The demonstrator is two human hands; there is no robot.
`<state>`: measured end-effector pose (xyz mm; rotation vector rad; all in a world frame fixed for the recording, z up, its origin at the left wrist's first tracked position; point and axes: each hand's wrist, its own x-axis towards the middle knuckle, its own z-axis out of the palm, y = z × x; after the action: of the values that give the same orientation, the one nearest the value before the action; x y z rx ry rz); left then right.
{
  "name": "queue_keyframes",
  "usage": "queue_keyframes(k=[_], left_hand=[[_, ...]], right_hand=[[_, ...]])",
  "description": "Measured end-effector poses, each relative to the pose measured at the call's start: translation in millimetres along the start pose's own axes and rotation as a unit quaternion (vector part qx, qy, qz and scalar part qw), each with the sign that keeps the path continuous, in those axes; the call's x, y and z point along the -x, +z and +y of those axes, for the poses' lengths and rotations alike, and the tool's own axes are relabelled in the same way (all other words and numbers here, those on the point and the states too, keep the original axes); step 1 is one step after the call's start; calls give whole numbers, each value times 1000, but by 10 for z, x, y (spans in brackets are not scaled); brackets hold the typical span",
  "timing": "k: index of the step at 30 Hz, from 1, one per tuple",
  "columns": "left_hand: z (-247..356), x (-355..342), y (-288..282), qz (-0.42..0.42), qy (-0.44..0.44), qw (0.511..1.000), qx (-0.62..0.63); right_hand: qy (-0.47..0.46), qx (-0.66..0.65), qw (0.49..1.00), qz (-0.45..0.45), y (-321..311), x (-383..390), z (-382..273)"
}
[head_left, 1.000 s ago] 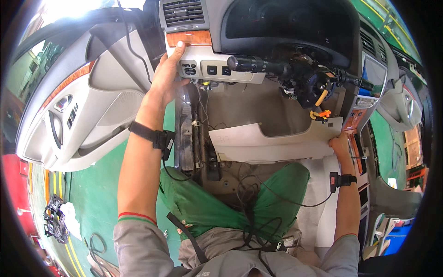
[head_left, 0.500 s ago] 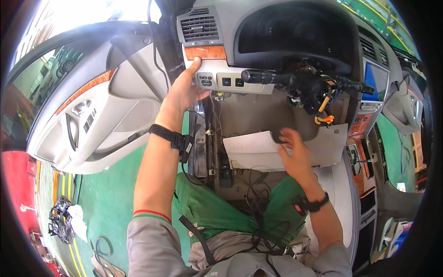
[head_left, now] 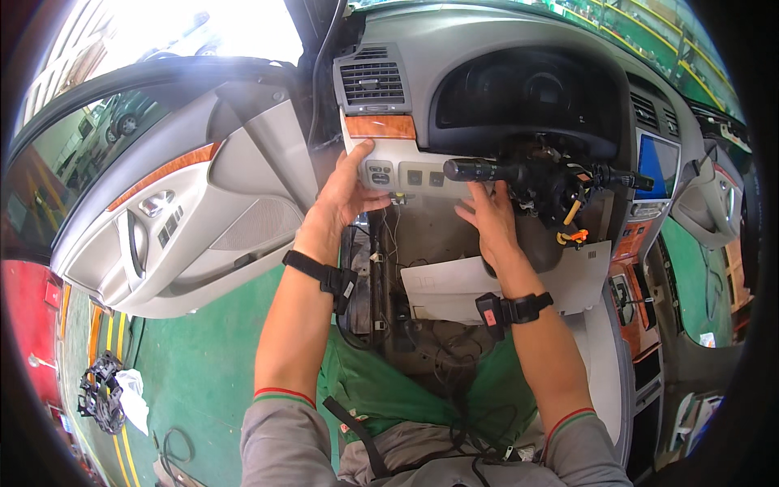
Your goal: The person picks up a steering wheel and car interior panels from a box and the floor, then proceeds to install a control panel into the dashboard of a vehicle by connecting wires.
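My left hand (head_left: pixel 345 193) grips the left end of a light-grey dashboard switch panel (head_left: pixel 398 176), its thumb on the front below the wood-grain strip (head_left: pixel 380 127) and its fingers under the lower edge. This panel carries a mirror control and two square buttons. Toward the panel's right end, my right hand (head_left: pixel 492 223) is raised with fingers apart, the fingertips at the lower edge beneath a black column stalk (head_left: pixel 479 170). Whether they press on the panel I cannot tell. The exposed steering column (head_left: pixel 560 187) stands just right of that hand, with no wheel on it.
Below the hands hangs a pale trim cover (head_left: pixel 442 277), with thin wires (head_left: pixel 395 219) to its left. An open door (head_left: pixel 251 203) stands at the left. The instrument cluster (head_left: pixel 527 93) and a screen (head_left: pixel 656 165) lie beyond. A black part (head_left: pixel 101 392) is on the green floor.
My right hand has risen from the pale trim cover to the switch panel's lower edge. My left hand keeps its hold on the panel. The whole view has shifted slightly.
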<state>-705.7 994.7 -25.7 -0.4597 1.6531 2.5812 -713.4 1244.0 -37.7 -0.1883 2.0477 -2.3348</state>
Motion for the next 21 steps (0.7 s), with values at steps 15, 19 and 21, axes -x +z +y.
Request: queue_keyframes(k=[15,19,21], left_hand=[[-862,742,-594,-197,-13,953,230],[-1122,863,-560,-59,-8,968,246],[-1228,928,-602,-4,-12,960,279]], right_hand=[[-112,82,990,-28,-501,752,848],[-114,-9,989,-93,-538,847,661],[-91,-85,986,-107,-557,806,638]])
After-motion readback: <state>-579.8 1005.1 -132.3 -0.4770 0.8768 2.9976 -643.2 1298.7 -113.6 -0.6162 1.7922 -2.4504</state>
